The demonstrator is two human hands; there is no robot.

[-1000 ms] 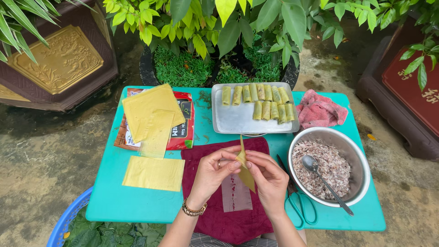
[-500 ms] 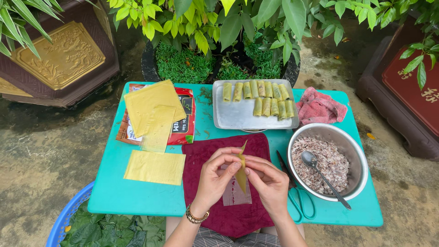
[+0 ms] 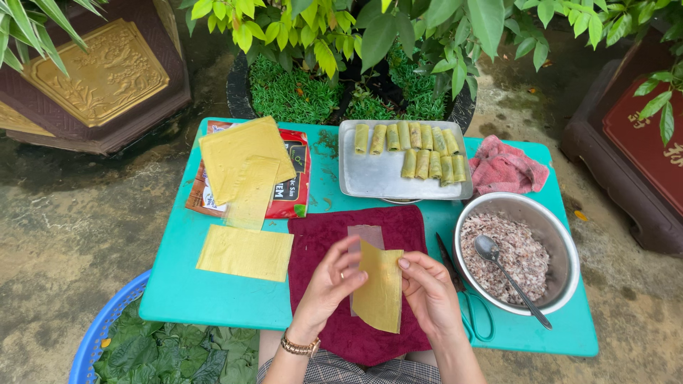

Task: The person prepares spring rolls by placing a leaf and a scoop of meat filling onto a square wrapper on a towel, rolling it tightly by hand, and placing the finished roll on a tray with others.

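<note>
Both hands hold one thin yellow wrapper sheet (image 3: 379, 286) above a dark red cloth (image 3: 334, 245) on the teal table (image 3: 235, 299). My left hand (image 3: 329, 284) pinches the sheet's left edge and my right hand (image 3: 429, 293) grips its right edge. A pale translucent sheet (image 3: 364, 235) lies on the cloth behind the yellow one. The held sheet faces the camera and hangs roughly flat.
A metal tray (image 3: 377, 178) carries several rolled yellow rolls (image 3: 416, 148). A steel bowl (image 3: 562, 242) of minced filling with a spoon (image 3: 501, 267) sits right. Scissors (image 3: 466, 306), pink cloth (image 3: 506, 169), stacked wrappers (image 3: 245, 163) on a red packet, one loose wrapper (image 3: 244, 252), a blue basket of leaves (image 3: 153, 348).
The yellow sheet was held edge-on and narrow between the fingers; now it is turned and spread to face the camera. Both hands have shifted slightly lower.
</note>
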